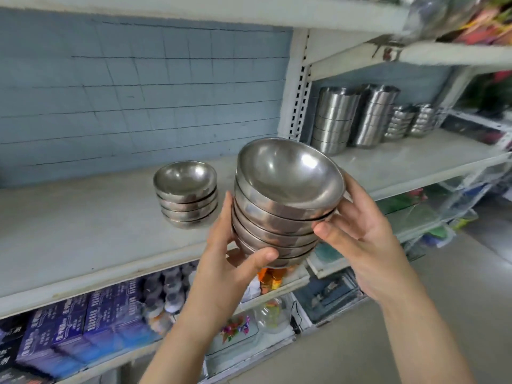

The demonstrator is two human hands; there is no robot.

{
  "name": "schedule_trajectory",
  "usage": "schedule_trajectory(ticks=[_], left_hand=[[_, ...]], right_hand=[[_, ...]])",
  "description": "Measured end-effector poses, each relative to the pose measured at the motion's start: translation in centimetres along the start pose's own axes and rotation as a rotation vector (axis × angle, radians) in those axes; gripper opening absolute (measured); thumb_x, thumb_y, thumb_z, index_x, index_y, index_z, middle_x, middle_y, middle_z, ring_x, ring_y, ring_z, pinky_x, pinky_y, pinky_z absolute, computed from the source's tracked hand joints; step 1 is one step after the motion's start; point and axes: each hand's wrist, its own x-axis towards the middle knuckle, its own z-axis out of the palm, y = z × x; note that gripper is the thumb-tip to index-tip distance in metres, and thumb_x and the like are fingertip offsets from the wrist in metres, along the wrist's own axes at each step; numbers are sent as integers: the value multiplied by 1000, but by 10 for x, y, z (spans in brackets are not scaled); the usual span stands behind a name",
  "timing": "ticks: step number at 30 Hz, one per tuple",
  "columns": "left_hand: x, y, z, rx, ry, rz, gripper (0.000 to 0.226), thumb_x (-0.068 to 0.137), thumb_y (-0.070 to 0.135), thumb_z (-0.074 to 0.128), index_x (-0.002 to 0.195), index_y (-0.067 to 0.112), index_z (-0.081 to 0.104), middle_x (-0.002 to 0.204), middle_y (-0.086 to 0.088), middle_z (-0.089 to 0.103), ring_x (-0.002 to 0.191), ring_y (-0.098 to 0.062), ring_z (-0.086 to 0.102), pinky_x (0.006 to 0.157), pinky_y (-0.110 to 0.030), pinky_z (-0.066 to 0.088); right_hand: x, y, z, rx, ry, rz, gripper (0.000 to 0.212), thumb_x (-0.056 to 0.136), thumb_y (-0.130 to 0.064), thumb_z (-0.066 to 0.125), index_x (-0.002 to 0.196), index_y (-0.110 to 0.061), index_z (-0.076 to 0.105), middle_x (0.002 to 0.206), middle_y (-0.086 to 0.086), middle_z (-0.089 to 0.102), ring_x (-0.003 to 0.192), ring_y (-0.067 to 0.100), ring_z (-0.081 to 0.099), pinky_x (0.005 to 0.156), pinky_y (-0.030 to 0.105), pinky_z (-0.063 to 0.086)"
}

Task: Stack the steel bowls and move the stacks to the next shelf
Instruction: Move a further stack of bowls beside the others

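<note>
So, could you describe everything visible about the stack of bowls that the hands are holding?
The stack of steel bowls is several shallow round bowls nested together, in shiny grey metal with soft reflections. The top bowl is empty. The stack is tilted, its opening facing up toward the camera, and is held in the air before the shelf edge. The left hand grips its lower side, thumb across the bottom bowls; the right hand holds its upper right side.

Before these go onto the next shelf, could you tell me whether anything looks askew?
Yes: the held stack of bowls is tilted, its top bowl sitting off-centre toward the right hand. The left hand grips its base. The shelf stack looks even.
</note>
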Motion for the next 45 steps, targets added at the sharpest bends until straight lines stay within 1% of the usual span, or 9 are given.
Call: schedule_trajectory(ticks=[4,8,12,15,20,24,36,40,45], left_hand=[[22,7,92,-44,-101,10,99,68,54,78,149,41,23,143,2,49,120,-16,57,93,-32,52],[42,10,174,-32,-176,14,96,66,67,73,146,49,25,140,7,53,127,-22,52,103,-51,44],[67,18,249,-21,-263,-5,90,69,60,70,145,55,21,134,28,52,120,10,49,93,-23,50],[95,14,294,-21,-289,-7,83,68,51,68,138,60,24,126,40,51,114,19,47,82,-1,40],[157,-6,365,-48,-340,-10,84,73,49,74,142,56,26,133,29,52,121,2,52,100,-31,46],[223,-27,427,-51,-379,8,88,70,53,75,143,52,26,135,20,53,119,-2,54,93,-20,48],[409,-66,613,-30,-465,-103,97,60,39,88,140,33,32,135,17,47,110,-2,58,83,-12,50],[475,-98,686,0,-444,-132,101,56,42,90,137,30,31,137,9,47,110,-10,60,95,-31,52],[554,-141,781,11,-334,-206,105,55,39,90,139,24,29,141,7,44,113,-13,61,96,-34,52]], right_hand=[[-13,-3,-92,-38,73,5,91,67,-48,86,146,-41,41,141,-7,60,127,18,59,106,48,46],[-21,0,-176,-84,141,12,91,70,-37,84,149,-36,40,138,-9,63,127,16,60,107,48,45],[-17,12,-251,-100,217,22,98,63,-52,88,148,-39,40,139,-9,62,129,19,59,109,53,44],[-3,24,-297,-80,248,43,98,61,-53,88,146,-43,41,139,-9,62,129,20,59,108,53,45],[40,52,-373,-94,262,40,94,66,-48,87,147,-39,41,140,-9,61,134,15,53,111,52,42],[89,77,-439,-113,288,52,96,64,-51,88,146,-39,41,138,-10,62,133,15,55,110,52,43],[221,151,-638,-74,316,93,93,59,-51,90,141,-43,46,139,-11,61,127,14,59,107,44,48],[281,197,-723,-122,244,102,88,65,-48,88,141,-48,44,141,-15,58,134,13,54,113,52,40],[368,260,-832,-104,117,126,83,63,-48,90,133,-59,46,143,-17,56,137,11,50,114,49,39]])
